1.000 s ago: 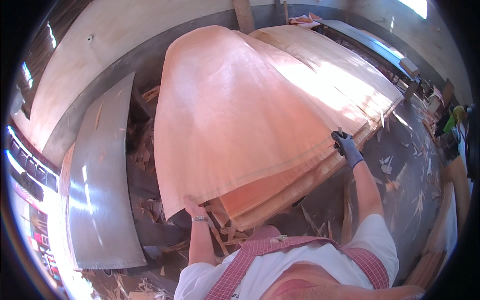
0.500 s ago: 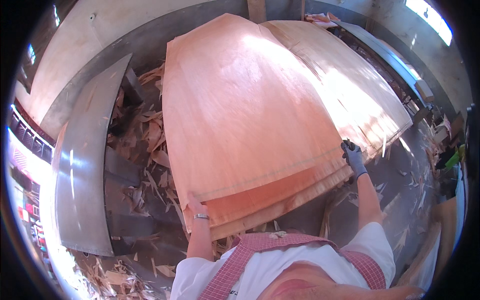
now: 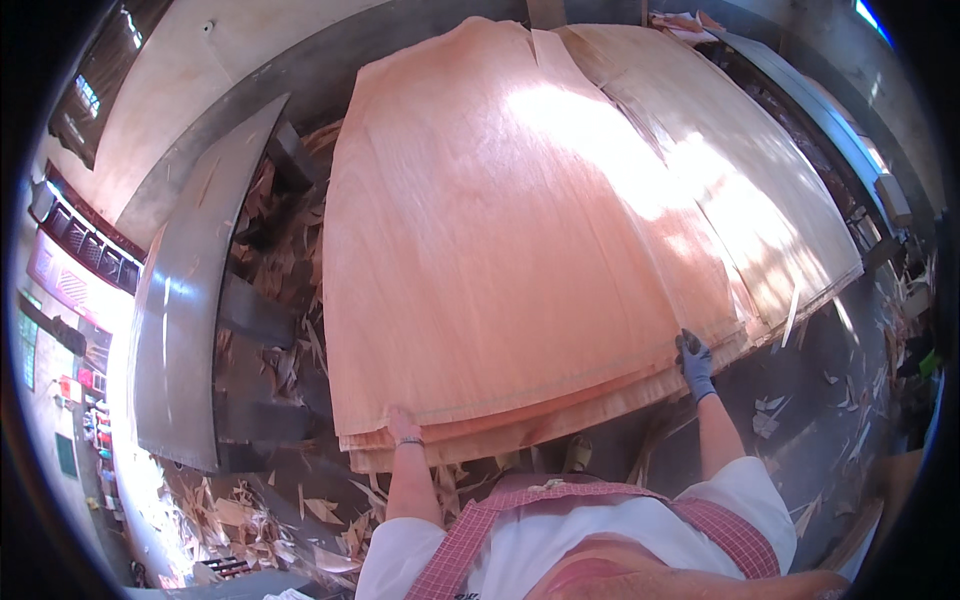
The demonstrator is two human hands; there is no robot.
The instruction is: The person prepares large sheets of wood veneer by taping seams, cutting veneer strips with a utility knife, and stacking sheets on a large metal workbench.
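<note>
A large reddish wood veneer sheet (image 3: 480,260) lies over a stack of similar sheets, its near edge slightly above the layered edges (image 3: 560,425) below. At the near left, my bare left hand (image 3: 403,424), with a band at the wrist, pinches the sheet's near edge; some of its fingers are hidden. My right hand (image 3: 694,364), in a grey glove with dark fingertips, is closed on the near right corner of the same sheet. To the right of that corner, more veneer shows from under the sheet.
A paler veneer stack (image 3: 740,190) adjoins at the right, partly sunlit. On the left stands a long grey panel (image 3: 190,300) on dark supports. Torn veneer scraps (image 3: 235,515) litter the floor around. A wall (image 3: 260,50) runs behind.
The sheet's near edge has come down onto the stack, closing most of the gap beneath it. Both hands have lowered with it, and the view has shifted.
</note>
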